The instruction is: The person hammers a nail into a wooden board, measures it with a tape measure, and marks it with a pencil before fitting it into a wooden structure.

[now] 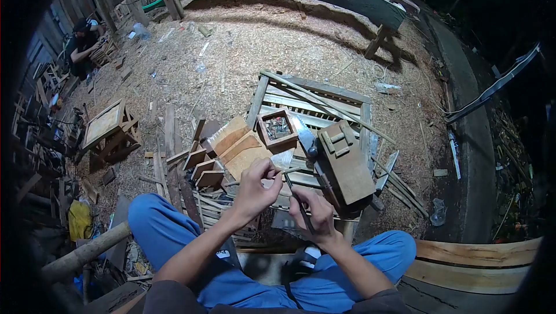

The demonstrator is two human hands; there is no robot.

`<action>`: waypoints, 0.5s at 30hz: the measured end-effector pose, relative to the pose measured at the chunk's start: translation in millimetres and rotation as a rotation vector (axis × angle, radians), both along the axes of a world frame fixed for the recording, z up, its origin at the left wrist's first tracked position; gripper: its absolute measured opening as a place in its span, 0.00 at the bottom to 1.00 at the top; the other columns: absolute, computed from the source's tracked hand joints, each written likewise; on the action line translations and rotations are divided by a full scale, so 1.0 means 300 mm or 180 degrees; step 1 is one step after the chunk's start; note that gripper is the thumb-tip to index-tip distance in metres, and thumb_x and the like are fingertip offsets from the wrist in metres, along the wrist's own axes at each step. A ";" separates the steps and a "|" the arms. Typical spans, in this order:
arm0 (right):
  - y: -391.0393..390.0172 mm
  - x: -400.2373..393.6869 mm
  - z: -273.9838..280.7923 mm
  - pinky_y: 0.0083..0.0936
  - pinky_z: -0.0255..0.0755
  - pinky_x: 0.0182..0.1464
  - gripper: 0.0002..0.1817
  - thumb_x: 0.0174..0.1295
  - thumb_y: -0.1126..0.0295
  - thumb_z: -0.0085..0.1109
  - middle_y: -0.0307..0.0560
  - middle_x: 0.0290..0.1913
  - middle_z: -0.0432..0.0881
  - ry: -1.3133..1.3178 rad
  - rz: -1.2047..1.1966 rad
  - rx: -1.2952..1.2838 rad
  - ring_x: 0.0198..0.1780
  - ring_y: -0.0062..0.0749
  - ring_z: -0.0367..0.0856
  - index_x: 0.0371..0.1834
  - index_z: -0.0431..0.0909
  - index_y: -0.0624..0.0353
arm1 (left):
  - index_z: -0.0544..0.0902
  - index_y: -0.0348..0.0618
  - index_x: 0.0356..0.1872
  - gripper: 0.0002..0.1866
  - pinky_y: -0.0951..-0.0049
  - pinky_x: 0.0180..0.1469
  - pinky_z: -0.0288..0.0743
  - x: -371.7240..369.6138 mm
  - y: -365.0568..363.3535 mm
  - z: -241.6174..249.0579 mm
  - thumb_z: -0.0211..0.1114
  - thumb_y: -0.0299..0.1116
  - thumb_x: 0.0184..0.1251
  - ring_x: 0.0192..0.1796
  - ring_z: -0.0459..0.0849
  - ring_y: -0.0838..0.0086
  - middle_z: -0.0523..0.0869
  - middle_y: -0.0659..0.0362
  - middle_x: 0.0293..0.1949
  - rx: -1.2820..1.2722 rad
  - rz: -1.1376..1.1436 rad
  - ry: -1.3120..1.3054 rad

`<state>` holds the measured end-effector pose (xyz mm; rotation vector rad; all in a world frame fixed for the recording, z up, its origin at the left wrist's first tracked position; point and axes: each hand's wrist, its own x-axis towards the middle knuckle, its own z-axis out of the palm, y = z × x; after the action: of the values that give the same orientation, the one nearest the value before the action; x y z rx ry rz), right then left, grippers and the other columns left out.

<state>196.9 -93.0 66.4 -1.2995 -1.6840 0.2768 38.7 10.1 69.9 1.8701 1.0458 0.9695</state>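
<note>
I sit in blue trousers [168, 230] over a slatted wooden frame [313, 102]. My left hand [255, 189] is raised above the slats, its fingertips pinched on a small thin piece, perhaps a nail [282, 170]. Close beside it, my right hand [315, 212] grips a dark slim tool [294, 195] whose tip points up toward the left fingers. What kind of tool it is I cannot tell. A small square wooden box [277, 127] with metal bits inside rests on the frame just beyond my hands.
A wooden block with small cleats [346, 163] lies right of my hands, with what looks like a hammer [315, 157] along its left edge. Several cut boards [202, 163] lie at left. Sawdust covers the ground. Another person [81, 47] crouches at far left. A curved plank [475, 259] lies at right.
</note>
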 end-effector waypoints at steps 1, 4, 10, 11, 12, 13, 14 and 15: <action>0.002 -0.017 0.007 0.36 0.81 0.42 0.15 0.61 0.80 0.71 0.54 0.36 0.88 0.0101 -0.0151 -0.0092 0.37 0.46 0.90 0.51 0.83 0.64 | 0.74 0.36 0.31 0.10 0.70 0.41 0.77 0.002 -0.002 -0.004 0.70 0.21 0.64 0.37 0.86 0.73 0.79 0.56 0.29 0.0000 0.0005 0.0002; -0.002 -0.017 0.003 0.37 0.81 0.40 0.15 0.60 0.79 0.72 0.53 0.35 0.87 0.0061 -0.0258 -0.0154 0.36 0.45 0.89 0.50 0.84 0.64 | 0.78 0.34 0.34 0.06 0.69 0.39 0.73 0.010 -0.007 -0.012 0.69 0.20 0.62 0.34 0.81 0.69 0.76 0.56 0.29 0.0336 0.0012 0.0036; 0.012 -0.005 -0.010 0.35 0.81 0.37 0.12 0.61 0.78 0.71 0.53 0.34 0.88 -0.0077 -0.0188 0.0032 0.33 0.43 0.89 0.47 0.83 0.65 | 0.82 0.34 0.38 0.06 0.67 0.38 0.72 0.012 -0.007 -0.008 0.69 0.19 0.62 0.35 0.77 0.66 0.75 0.55 0.31 0.0576 -0.0051 -0.0037; 0.016 -0.005 -0.008 0.32 0.81 0.36 0.10 0.61 0.78 0.70 0.53 0.34 0.88 -0.0104 -0.0179 0.0128 0.32 0.40 0.88 0.45 0.83 0.65 | 0.82 0.34 0.39 0.07 0.66 0.38 0.73 0.012 -0.008 -0.014 0.69 0.19 0.62 0.35 0.78 0.65 0.75 0.54 0.31 0.0632 -0.0054 -0.0025; 0.015 -0.006 -0.006 0.32 0.81 0.36 0.10 0.61 0.78 0.70 0.53 0.34 0.88 -0.0106 -0.0168 0.0127 0.32 0.40 0.88 0.45 0.83 0.65 | 0.82 0.34 0.40 0.07 0.65 0.38 0.73 0.011 -0.009 -0.019 0.69 0.18 0.62 0.35 0.78 0.64 0.76 0.54 0.31 0.0688 -0.0056 -0.0011; 0.012 -0.008 -0.004 0.35 0.81 0.37 0.11 0.61 0.78 0.71 0.53 0.33 0.87 -0.0079 -0.0155 0.0058 0.33 0.43 0.88 0.46 0.84 0.65 | 0.82 0.34 0.40 0.07 0.65 0.38 0.73 0.007 -0.009 -0.024 0.69 0.18 0.62 0.35 0.78 0.64 0.76 0.54 0.31 0.0688 -0.0045 -0.0012; 0.010 -0.010 -0.001 0.38 0.80 0.38 0.13 0.60 0.78 0.71 0.54 0.33 0.86 -0.0051 -0.0145 -0.0012 0.34 0.47 0.89 0.47 0.84 0.65 | 0.82 0.34 0.41 0.08 0.65 0.39 0.73 0.004 -0.011 -0.028 0.69 0.18 0.62 0.35 0.79 0.64 0.76 0.53 0.31 0.0780 -0.0073 0.0034; 0.010 -0.011 0.003 0.38 0.80 0.38 0.13 0.60 0.78 0.71 0.54 0.33 0.86 -0.0051 -0.0139 -0.0017 0.34 0.47 0.89 0.47 0.84 0.65 | 0.82 0.34 0.41 0.08 0.64 0.39 0.74 0.001 -0.013 -0.030 0.69 0.17 0.62 0.36 0.79 0.63 0.77 0.53 0.31 0.0870 -0.0104 0.0080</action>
<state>193.4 -90.0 67.4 -1.3440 -1.6672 0.2456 39.0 6.3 60.9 2.1183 0.9309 1.1176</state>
